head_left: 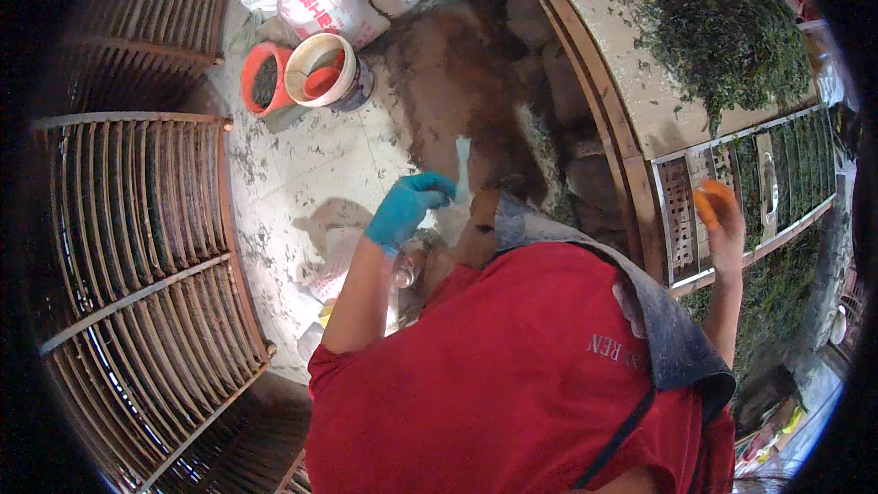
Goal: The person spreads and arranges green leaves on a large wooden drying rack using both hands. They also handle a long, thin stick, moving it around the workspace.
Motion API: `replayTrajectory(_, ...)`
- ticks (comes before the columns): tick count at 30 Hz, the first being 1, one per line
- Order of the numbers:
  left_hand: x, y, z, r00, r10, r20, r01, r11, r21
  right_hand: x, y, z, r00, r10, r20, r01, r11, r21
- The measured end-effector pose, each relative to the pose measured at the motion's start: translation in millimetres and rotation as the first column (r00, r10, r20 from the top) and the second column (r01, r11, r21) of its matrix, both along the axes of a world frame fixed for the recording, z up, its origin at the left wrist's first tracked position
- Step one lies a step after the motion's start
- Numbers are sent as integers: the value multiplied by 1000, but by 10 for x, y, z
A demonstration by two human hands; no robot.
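Note:
My left hand (pixel 410 209), in a teal glove, is raised in front of my chest with its fingers curled. A narrow pale strip (pixel 464 161) shows just beyond its fingertips; whether they touch is unclear. My right hand (pixel 721 216) has orange covers on its fingertips. Its fingers are bent and apart, with nothing seen in them. It appears over a metal-edged frame (pixel 675 281) with slats and a shiny handle (pixel 771 182). Dark green shredded leaves (pixel 727 41) are heaped on a pale board (pixel 603 34) beyond that hand.
Slatted wooden racks (pixel 144 199) line the left side. An orange bucket (pixel 250 75) and a white bucket (pixel 293 72) stand on the leaf-littered floor, near a stuffed white sack (pixel 329 3). A wooden rail (pixel 617 116) edges the bench at right. A clear container (pixel 403 273) shows beneath my left forearm.

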State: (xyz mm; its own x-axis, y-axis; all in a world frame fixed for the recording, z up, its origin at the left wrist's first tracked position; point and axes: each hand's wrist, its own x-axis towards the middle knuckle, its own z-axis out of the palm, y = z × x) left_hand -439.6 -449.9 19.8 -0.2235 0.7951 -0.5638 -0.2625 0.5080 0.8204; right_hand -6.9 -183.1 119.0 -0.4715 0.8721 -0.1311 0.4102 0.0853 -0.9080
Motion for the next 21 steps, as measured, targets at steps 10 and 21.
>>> replayTrajectory(10, 420, -36, 400, 813, -391, -432, 400, 914, -75, -1893, -100, -225, 440, 895, 77, -851, 443, -284)
replayTrajectory(21, 620, 72, 888, 658, -367, -657, 440, 896, -59, -2029, -287, -213, 269, 954, -135, -958, 249, -144)
